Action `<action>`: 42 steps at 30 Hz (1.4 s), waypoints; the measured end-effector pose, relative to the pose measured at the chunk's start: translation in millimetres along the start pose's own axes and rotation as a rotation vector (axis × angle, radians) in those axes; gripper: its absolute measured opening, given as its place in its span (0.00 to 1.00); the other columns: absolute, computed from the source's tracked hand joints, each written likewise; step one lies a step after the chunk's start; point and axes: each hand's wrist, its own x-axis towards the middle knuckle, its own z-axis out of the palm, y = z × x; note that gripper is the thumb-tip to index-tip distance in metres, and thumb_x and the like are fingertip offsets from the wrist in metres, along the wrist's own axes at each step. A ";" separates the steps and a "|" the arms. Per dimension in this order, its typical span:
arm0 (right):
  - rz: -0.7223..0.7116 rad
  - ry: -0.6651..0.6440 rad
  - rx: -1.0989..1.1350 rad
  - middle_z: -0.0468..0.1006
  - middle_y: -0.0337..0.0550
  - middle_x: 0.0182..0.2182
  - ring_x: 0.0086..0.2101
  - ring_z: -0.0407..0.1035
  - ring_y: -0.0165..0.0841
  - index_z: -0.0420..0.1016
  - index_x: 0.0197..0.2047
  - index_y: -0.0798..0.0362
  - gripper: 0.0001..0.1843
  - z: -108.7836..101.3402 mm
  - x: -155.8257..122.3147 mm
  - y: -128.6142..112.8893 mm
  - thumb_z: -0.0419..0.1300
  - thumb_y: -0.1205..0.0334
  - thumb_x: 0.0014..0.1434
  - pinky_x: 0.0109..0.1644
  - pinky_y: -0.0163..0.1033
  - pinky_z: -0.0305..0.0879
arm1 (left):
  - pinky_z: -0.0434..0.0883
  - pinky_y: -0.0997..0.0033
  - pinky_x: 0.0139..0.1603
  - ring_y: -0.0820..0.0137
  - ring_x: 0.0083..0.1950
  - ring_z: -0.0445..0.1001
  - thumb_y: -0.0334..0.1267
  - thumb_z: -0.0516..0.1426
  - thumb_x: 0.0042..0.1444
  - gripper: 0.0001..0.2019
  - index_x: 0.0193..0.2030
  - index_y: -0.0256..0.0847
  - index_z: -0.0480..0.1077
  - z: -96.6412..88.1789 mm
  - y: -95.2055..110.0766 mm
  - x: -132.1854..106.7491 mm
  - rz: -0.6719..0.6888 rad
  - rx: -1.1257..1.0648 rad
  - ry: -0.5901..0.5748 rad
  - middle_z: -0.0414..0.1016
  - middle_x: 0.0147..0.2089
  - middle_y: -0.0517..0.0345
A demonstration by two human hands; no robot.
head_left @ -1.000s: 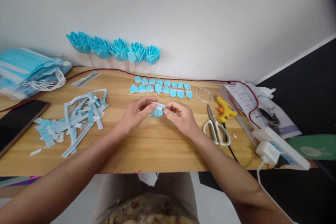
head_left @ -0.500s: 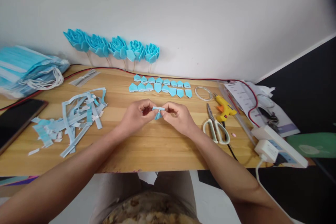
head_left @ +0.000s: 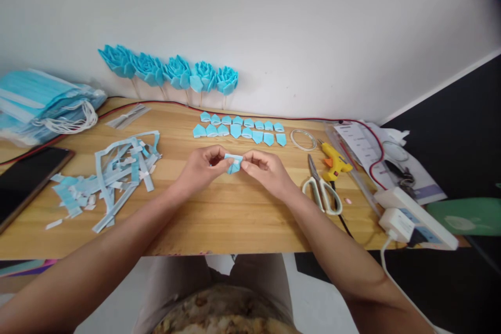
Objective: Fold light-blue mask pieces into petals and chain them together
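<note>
Between my two hands is a small piece of folded light-blue fabric (head_left: 235, 165), pinched near the middle of the table. My left hand (head_left: 204, 167) grips its left side between thumb and fingers, and my right hand (head_left: 264, 169) pinches its right side. Just beyond them, two rows of folded blue petals (head_left: 235, 130) lie on the wood. Behind these, several blue fabric flowers (head_left: 178, 72) on thin sticks lean against the wall. White-handled scissors (head_left: 321, 188) lie to the right of my right hand, beside a yellow glue gun (head_left: 334, 162).
Cut blue and white scraps (head_left: 113, 177) spread over the left of the wooden table (head_left: 235, 224). A phone (head_left: 29, 182) and a pack of face masks (head_left: 47, 104) are further left. A clear tape ring (head_left: 303, 139) and a power strip (head_left: 417, 219) are on the right.
The folded blue fabric has turned between my fingers and shows more of its face. Both hands still hold it, with the left thumb shifted slightly left and up.
</note>
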 end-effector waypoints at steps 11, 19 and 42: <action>-0.063 0.183 -0.121 0.69 0.35 0.22 0.25 0.62 0.26 0.69 0.26 0.53 0.07 2.9 -0.7 -1.4 0.59 0.62 0.53 0.30 0.33 0.58 | 0.61 0.74 0.27 0.75 0.26 0.63 0.39 0.58 0.56 0.07 0.30 0.39 0.71 2.6 -8.2 -3.2 0.281 0.077 0.259 0.69 0.26 0.61; -0.151 0.199 -0.268 0.71 0.36 0.22 0.25 0.63 0.27 0.69 0.26 0.53 0.06 6.0 -2.6 -3.2 0.58 0.63 0.54 0.32 0.33 0.59 | 0.61 0.73 0.31 0.73 0.29 0.65 0.36 0.56 0.59 0.06 0.38 0.40 0.74 5.5 -11.6 -3.8 0.434 0.403 0.161 0.66 0.25 0.62; -0.323 0.193 -0.475 0.74 0.39 0.25 0.28 0.68 0.30 0.69 0.28 0.51 0.05 7.2 -3.7 2.4 0.56 0.66 0.56 0.35 0.36 0.63 | 0.62 0.74 0.31 0.74 0.28 0.66 0.30 0.54 0.56 0.07 0.32 0.39 0.73 6.5 -6.7 -5.0 0.405 0.413 0.109 0.72 0.26 0.60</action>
